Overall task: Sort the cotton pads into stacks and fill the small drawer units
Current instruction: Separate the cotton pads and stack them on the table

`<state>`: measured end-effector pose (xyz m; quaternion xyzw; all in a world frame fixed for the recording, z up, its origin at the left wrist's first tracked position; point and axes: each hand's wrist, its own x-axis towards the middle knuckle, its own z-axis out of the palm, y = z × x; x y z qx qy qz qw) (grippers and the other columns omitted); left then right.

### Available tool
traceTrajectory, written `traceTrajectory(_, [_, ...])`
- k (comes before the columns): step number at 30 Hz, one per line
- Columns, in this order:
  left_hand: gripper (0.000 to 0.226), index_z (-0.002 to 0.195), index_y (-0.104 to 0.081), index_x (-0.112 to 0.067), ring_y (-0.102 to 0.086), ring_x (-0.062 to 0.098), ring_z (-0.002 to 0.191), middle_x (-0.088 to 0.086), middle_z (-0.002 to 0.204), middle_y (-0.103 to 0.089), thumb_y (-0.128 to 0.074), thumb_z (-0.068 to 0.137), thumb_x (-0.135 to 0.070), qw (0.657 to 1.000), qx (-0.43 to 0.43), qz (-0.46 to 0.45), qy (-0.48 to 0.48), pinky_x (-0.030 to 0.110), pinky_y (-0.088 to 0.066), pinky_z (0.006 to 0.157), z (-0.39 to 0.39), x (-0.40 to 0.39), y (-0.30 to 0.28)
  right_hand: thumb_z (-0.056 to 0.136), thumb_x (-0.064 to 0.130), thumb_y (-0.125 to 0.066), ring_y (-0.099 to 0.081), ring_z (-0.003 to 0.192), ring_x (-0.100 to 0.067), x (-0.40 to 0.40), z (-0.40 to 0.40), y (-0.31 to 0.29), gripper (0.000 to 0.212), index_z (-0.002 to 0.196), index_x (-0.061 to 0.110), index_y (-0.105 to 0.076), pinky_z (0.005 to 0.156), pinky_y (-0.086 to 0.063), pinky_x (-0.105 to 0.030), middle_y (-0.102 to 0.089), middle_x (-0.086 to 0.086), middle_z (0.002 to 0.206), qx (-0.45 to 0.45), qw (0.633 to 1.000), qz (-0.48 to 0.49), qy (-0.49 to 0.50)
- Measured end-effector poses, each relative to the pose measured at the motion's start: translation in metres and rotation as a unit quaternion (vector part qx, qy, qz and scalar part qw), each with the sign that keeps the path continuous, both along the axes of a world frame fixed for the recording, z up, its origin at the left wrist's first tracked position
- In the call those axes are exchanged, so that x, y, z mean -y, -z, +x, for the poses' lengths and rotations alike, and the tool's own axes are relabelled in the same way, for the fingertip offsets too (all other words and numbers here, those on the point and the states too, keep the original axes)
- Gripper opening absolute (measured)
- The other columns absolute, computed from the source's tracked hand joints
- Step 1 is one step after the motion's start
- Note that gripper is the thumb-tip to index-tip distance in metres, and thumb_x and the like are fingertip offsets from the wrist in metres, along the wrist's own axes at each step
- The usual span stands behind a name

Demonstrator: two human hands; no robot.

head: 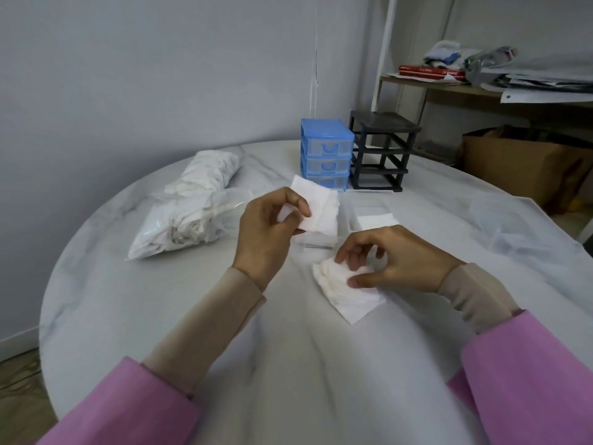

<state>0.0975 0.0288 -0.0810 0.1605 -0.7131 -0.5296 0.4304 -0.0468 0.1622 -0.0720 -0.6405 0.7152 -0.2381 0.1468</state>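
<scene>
While left hand [266, 232] pinches single cotton pad [316, 205] raised above surface [160, 316], right hand [388, 258] pinches loose pad pile [345, 289] lying near front; two clear drawers [369, 216] out, each holding pads; black frame [382, 152] stands empty; bag of pads [192, 203] full; sorting judged early; no readable writing.

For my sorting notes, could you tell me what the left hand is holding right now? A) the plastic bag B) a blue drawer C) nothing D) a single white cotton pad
D: the left hand pinches a single white cotton pad, raised above the table.
</scene>
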Motion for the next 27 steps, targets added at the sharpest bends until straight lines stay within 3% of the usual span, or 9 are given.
traceTrajectory(5, [0.045,0.078,-0.070,-0.024,-0.063,0.012,0.091,-0.005,0.092,-0.068,-0.047,0.082,0.015,1.000,0.015,0.022,-0.016,0.021,-0.052,0.072,-0.0014,-0.0033,0.0024,0.074,0.024,-0.078,-0.055,0.074,-0.002,-0.0004,0.0001,0.0005,0.025,0.090,0.031,-0.060,0.066,-0.042,-0.007,-0.058,0.007,0.094,0.008,0.999,0.022,0.023])
traceTrajectory(10, [0.045,0.079,-0.069,-0.026,-0.062,0.013,0.093,-0.003,0.097,-0.068,-0.047,0.082,0.013,0.999,0.032,0.028,-0.023,0.019,-0.052,0.071,-0.0011,-0.0041,0.0033,0.072,0.024,-0.079,-0.054,0.074,-0.004,-0.0016,-0.0024,-0.0007,0.025,0.091,0.027,-0.063,0.066,-0.042,-0.009,-0.058,0.011,0.081,0.008,0.998,0.028,0.059])
traceTrajectory(16, [0.044,0.079,-0.069,-0.026,-0.060,0.011,0.091,-0.004,0.096,-0.067,-0.046,0.082,0.012,0.998,0.038,0.029,-0.029,0.012,-0.049,0.066,-0.0011,-0.0038,0.0039,0.079,0.021,-0.073,-0.053,0.079,0.002,-0.0009,0.0005,-0.0014,0.014,0.083,0.031,-0.064,0.067,-0.038,-0.007,-0.064,0.012,0.088,0.008,0.999,0.025,0.027])
traceTrajectory(20, [0.044,0.079,-0.069,-0.025,-0.059,0.008,0.088,-0.008,0.094,-0.067,-0.046,0.082,0.013,0.998,0.038,0.036,-0.026,0.011,-0.048,0.064,-0.0012,-0.0043,0.0038,0.081,0.011,-0.070,-0.055,0.076,0.002,-0.0020,0.0005,-0.0033,0.011,0.083,0.021,-0.066,0.068,-0.042,-0.011,-0.064,0.013,0.086,0.041,0.999,-0.010,0.019])
traceTrajectory(23, [0.043,0.080,-0.069,-0.025,-0.060,0.011,0.091,-0.007,0.095,-0.067,-0.047,0.081,0.012,0.998,0.039,0.037,-0.034,0.020,-0.052,0.073,-0.0014,-0.0026,0.0050,0.082,0.001,-0.065,-0.057,0.074,0.001,-0.0034,-0.0003,-0.0058,0.018,0.079,0.019,-0.066,0.068,-0.043,-0.014,-0.064,0.015,0.082,0.103,0.994,-0.035,0.002])
traceTrajectory(25, [0.044,0.080,-0.069,-0.027,-0.061,0.014,0.095,-0.008,0.094,-0.068,-0.048,0.079,0.012,0.998,0.044,0.028,-0.043,0.031,-0.053,0.083,-0.0011,-0.0013,0.0058,0.083,-0.003,-0.062,-0.058,0.075,-0.009,-0.0041,-0.0018,-0.0073,0.023,0.079,0.019,-0.065,0.068,-0.045,-0.020,-0.064,0.016,0.080,0.131,0.990,-0.059,-0.002])
traceTrajectory(27, [0.044,0.079,-0.069,-0.029,-0.061,0.014,0.095,-0.009,0.093,-0.068,-0.050,0.078,0.011,0.997,0.047,0.022,-0.054,0.035,-0.051,0.088,-0.0007,-0.0005,0.0061,0.083,-0.007,-0.058,-0.055,0.073,-0.006,-0.0049,-0.0023,-0.0091,0.028,0.078,0.019,-0.065,0.066,-0.044,-0.020,-0.062,0.017,0.077,0.164,0.982,-0.088,-0.008])
